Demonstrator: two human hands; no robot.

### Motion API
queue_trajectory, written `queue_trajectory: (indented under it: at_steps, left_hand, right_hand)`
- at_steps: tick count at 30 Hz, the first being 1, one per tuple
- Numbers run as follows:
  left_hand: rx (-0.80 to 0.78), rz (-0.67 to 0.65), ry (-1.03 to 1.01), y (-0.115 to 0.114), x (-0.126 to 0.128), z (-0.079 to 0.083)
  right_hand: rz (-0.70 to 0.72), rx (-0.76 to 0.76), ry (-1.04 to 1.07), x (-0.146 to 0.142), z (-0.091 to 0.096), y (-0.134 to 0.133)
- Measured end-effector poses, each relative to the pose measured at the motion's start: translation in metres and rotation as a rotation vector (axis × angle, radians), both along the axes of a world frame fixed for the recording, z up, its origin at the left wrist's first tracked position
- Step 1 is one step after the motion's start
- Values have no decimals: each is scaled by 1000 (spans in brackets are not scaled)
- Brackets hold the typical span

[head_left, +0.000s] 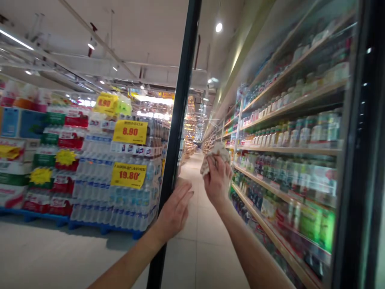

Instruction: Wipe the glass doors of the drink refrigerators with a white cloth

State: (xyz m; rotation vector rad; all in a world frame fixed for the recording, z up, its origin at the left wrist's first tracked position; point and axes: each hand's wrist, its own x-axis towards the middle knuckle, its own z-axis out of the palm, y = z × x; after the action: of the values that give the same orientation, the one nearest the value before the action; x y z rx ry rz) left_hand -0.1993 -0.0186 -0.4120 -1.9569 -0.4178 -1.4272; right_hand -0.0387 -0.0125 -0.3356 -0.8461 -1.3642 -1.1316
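My right hand (217, 180) is closed on a crumpled, pale patterned cloth (217, 154), which it presses against the glass door (207, 228). My left hand (176, 208) holds the door's black frame (183, 88) at the upright edge, low on the frame. Its fingers lie close together over the frame and point toward the glass; its thumb is hidden. The door stands swung out, tilted in view, and the aisle floor shows through it. The cloth covers part of the view down the aisle.
Cooler shelves (288, 150) with rows of bottles and cans run along the right. At left, stacked packs of bottled water (93, 176) with yellow price signs (129, 131) stand on a blue pallet (104, 228). Another black upright (351, 160) borders the right side.
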Motion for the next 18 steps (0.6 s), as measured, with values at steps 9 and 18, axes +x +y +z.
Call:
queue_trajectory:
  at_steps: [9,18]
  left_hand:
    - [-93,144,-60,8,-18,-26]
    - [-180,247,-30,17,-17,-49]
  right_hand:
    - [129,-262,-819,1,-100,7]
    - [7,-287,-354,-13,-22,18]
